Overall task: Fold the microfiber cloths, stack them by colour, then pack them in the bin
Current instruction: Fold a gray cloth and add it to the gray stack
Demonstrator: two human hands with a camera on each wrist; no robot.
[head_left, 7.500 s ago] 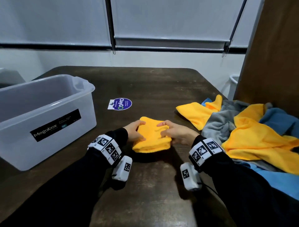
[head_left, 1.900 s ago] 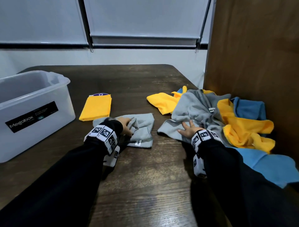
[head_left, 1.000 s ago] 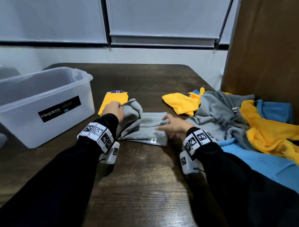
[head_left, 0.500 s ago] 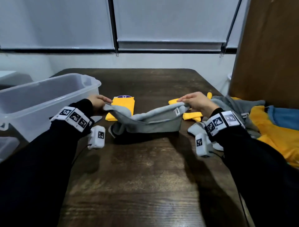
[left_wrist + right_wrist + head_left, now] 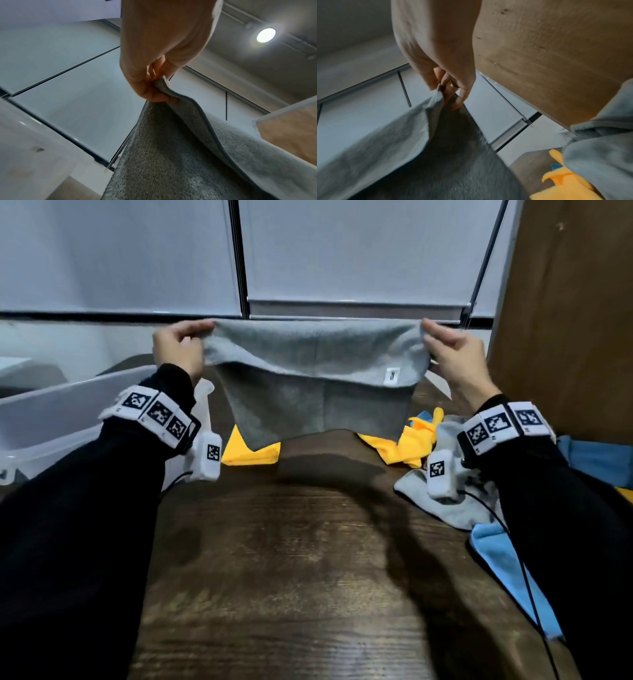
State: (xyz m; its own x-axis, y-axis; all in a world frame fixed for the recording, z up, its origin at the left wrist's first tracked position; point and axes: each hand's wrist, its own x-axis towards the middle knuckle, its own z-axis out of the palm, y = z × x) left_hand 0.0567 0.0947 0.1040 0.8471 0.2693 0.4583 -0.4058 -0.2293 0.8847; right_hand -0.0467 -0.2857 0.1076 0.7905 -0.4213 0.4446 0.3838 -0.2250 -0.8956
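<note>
Grey microfiber cloth (image 5: 315, 364) hangs in the air above the dark wooden table (image 5: 308, 559), stretched wide at about 12 o'clock from the person. It is doubled over along its top edge: a paler front flap falls partway down and carries a small white label (image 5: 392, 376) near its right end, while a darker layer behind it hangs lower, its bottom edge clear of the tabletop. The pile looks short and fuzzy, and the left wrist view shows a stitched hem running along the edge (image 5: 197, 102).

The left hand (image 5: 178, 350) pinches the cloth's upper left corner between thumb and curled fingers (image 5: 154, 93). The right hand (image 5: 452, 354) pinches the upper right corner the same way, its fingers (image 5: 452, 86) closed on the gathered fabric.

At 10 o'clock a translucent plastic bin (image 5: 51, 419) stands on the table. Just beside it, toward 11 o'clock and partly hidden by the hanging cloth, lies a folded yellow cloth (image 5: 246, 453). From 1 to 3 o'clock lies a loose heap: crumpled yellow cloths (image 5: 407, 443), another grey cloth (image 5: 421, 494) and a blue cloth (image 5: 500, 563) reaching toward the table's near edge. A brown wooden panel (image 5: 565, 313) rises at 2 o'clock, and pale roller blinds (image 5: 342, 251) fill the wall behind.
</note>
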